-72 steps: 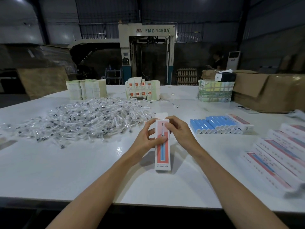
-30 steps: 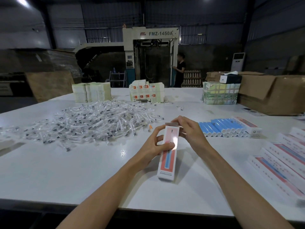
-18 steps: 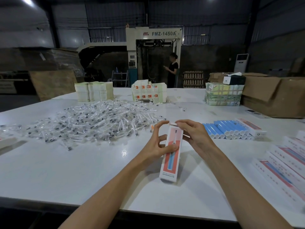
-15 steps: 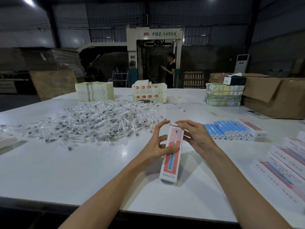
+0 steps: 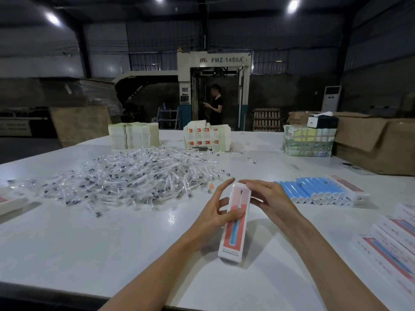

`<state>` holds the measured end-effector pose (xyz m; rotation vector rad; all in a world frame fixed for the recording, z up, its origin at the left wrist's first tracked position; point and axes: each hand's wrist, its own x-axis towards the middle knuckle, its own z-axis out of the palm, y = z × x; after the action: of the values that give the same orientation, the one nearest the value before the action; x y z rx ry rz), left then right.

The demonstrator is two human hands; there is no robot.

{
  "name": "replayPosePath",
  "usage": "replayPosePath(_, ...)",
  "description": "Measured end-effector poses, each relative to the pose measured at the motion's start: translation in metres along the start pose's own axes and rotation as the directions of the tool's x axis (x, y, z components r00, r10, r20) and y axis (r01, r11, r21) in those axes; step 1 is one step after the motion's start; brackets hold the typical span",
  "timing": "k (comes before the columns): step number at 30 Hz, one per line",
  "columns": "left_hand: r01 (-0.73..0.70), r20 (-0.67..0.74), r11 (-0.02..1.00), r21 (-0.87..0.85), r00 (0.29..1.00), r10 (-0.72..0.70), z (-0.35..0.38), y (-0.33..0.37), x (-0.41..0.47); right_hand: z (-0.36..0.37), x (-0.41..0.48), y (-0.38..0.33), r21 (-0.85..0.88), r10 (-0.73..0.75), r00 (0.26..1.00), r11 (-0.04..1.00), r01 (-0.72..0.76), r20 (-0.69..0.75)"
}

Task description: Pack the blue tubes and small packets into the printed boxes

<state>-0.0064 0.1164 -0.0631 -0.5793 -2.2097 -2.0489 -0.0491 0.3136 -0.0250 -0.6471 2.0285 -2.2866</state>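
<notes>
Holding a printed box at a slant above the near middle of the white table, a packer works at its far end. The left hand grasps the box's middle, thumb pressed on the red front, fingers behind and the forefinger raised beside the top. The right hand curls over the far end, fingertips on the top edge and thumb against the right side. The near end looks to rest on the table, though that is hard to tell.

Whether the end flap is tucked home is hidden under the fingers, and so is what the box holds. A flap left half seated could spring open when the box is laid down, letting the contents slide out. Thin card pinched too hard at that corner would likely crease. A one-thumb hold on a glossy face could also slip.

The blue tubes lie in rows just right of the hands. The small packets sprawl in a heap to the far left. Filled-looking boxes line the right edge, where a swinging forearm might knock them off.
</notes>
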Motion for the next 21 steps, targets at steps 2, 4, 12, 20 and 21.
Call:
replayPosePath(2,-0.001,-0.007,1.000,-0.015,1.000,0.001,-0.002,0.000,0.001,0.002,0.000,0.002,-0.013,-0.027,0.999,1.000,0.027,0.025)
replayPosePath(4,0.002,-0.015,1.000,-0.012,1.000,-0.002,-0.002,0.000,0.002,0.005,0.001,0.005,-0.032,-0.058,0.998,0.998,0.059,0.019)
replayPosePath(12,-0.014,0.009,1.000,-0.028,1.000,0.014,-0.007,-0.006,0.004,0.011,0.003,0.012,-0.130,-0.096,0.992,0.988,0.085,-0.078)
replayPosePath(20,-0.033,0.016,0.999,-0.013,0.999,0.033,-0.007,-0.009,0.006,0.010,0.002,0.017,-0.235,-0.165,0.982,0.962,0.138,-0.097)
replayPosePath(21,-0.035,0.014,0.999,-0.017,0.999,0.035,-0.007,-0.010,0.006,0.010,0.003,0.018,-0.243,-0.168,0.982,0.960,0.141,-0.092)
